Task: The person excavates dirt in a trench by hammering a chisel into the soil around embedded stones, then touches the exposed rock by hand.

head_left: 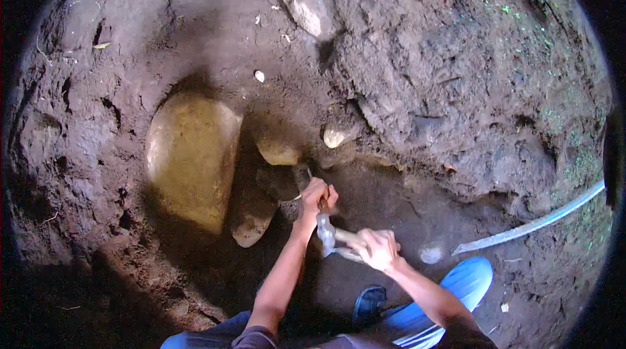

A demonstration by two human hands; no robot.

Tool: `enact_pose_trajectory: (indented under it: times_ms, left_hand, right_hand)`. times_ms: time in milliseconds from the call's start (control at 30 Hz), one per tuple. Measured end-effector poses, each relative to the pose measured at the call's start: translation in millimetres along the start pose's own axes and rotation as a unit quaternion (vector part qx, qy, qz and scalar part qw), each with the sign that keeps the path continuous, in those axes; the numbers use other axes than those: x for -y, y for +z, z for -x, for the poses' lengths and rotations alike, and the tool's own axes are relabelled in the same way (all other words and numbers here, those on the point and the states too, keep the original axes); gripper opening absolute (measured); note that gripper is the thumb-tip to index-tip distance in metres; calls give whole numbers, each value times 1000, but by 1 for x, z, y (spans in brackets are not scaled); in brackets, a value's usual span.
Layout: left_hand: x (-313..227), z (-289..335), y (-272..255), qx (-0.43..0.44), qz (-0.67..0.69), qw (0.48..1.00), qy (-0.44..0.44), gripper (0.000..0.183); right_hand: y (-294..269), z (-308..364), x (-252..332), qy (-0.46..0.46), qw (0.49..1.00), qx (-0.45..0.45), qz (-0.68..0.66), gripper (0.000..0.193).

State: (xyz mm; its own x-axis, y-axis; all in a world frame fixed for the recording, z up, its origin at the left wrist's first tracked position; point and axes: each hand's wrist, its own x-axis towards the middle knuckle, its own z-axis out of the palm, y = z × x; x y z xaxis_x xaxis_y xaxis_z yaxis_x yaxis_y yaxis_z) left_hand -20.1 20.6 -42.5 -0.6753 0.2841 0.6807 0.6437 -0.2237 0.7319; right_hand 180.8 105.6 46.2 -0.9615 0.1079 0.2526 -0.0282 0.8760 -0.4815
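Note:
My left hand [316,196] is closed around a thin metal chisel [309,174] whose tip rests against a dark stone [280,183] set in the soil. My right hand [378,248] grips the wooden handle of a hammer; its steel head [325,235] hangs just below my left wrist. Beside the dark stone a large yellowish boulder [192,157] is half buried in the earth wall. A smaller tan stone [279,150] sits above the chisel, and a pale flat stone [251,222] lies below and to the left.
Damp brown earth rises on all sides. A pale pipe [528,225] runs along the ground at right. My blue-trousered knee [466,284] and dark shoe [368,300] rest at the bottom. A small light stone [336,135] and a grey rock [310,13] are embedded in the soil farther up.

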Motion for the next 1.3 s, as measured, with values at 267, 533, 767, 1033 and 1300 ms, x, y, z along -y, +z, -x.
enact_pose_trajectory:
  times_ms: [267,533,767,1033,1300]
  left_hand:
    - [-4,-4,0,-33,23,999,-19,35]
    - [-20,-19,-1,-9,-8,996,89,29]
    - [-17,-34,3,-81,12,995,57,34]
    - [-37,-64,26,-94,-67,987,-113,33]
    - [-40,-81,43,-121,-108,978,-131,39]
  right_hand:
    - [0,-6,5,130,988,-72,-31,25]
    - [-33,-19,-4,65,991,-117,-12,19]
    - [-27,-13,-4,36,997,-71,1,25]
    - [-33,-20,-5,75,992,-100,-30,24]
    - [-39,-22,1,58,992,-110,-29,20]
